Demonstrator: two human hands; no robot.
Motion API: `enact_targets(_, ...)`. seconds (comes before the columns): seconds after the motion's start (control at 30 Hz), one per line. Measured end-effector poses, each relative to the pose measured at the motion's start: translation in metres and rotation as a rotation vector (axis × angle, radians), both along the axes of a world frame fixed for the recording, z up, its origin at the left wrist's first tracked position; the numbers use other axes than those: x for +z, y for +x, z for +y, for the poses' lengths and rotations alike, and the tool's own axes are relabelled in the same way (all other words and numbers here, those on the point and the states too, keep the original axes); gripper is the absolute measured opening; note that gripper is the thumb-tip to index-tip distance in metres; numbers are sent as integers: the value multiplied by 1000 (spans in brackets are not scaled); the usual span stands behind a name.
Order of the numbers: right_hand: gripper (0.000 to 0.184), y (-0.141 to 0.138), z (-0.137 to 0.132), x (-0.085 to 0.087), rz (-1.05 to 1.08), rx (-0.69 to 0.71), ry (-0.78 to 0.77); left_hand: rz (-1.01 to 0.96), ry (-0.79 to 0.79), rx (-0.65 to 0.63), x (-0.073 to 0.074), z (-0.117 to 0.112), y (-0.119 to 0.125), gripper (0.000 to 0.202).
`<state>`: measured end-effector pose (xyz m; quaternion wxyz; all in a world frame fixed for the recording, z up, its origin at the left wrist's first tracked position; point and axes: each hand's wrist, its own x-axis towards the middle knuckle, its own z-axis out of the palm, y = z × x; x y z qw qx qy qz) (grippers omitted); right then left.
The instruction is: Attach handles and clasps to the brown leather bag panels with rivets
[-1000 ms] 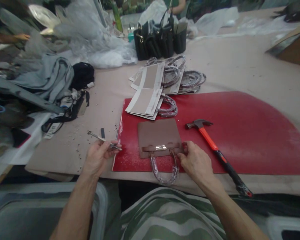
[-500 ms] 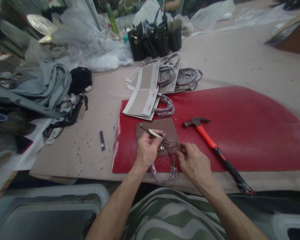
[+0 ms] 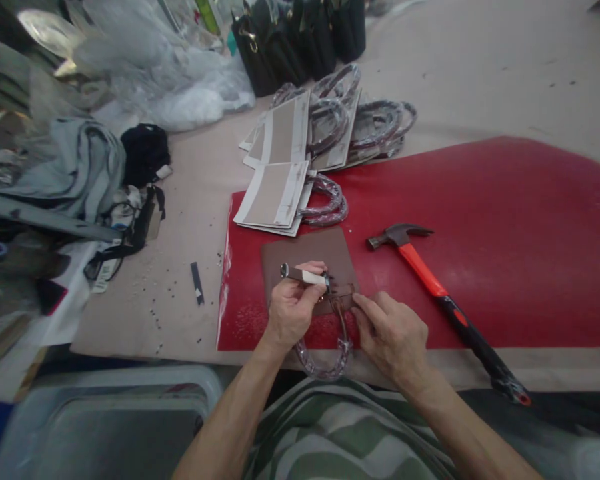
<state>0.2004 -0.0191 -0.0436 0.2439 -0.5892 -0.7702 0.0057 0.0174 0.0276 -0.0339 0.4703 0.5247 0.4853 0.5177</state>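
Note:
In my left hand is a short metal hand punch with white wrapping round it, tilted over a brown leather panel. The panel lies flat on a red mat. A curved bag handle in clear plastic wrap joins the panel's near edge and hangs toward me. My right hand has its fingertips closed at the end of a small brown strap on the panel. The punch's lower tip is partly hidden by my left fingers. To the right, a claw hammer with an orange and black handle rests on the mat.
Stacked panels with wrapped handles lie beyond the brown one. Black bags stand at the back. A small dark strip and scattered black bits lie at left, near cloth and plastic sheeting. A plastic bin sits below the table edge.
My left hand has turned the punch so its top end now points more toward me. My right fingertips have shifted slightly and press the strap's end. The view has tipped downward.

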Motion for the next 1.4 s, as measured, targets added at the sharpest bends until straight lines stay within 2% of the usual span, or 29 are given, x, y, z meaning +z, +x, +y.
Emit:
enact_targets(0.53, 26, 4, 3, -1, 119, 194, -9, 15, -45, -31, 4, -2, 1, 15)
enact_targets(0.9, 24, 3, 3, -2, 123, 189, -57, 21, -79, -18, 1, -3, 0, 19)
enact_targets(1.2, 24, 3, 5, -3, 100, 207, -37, 97, 90, -64, 0, -6, 0, 13)
enact_targets(1.4, 25, 0, 8, 0, 82, 196, -39, 155, 142, -63, 1, -7, 1, 12)
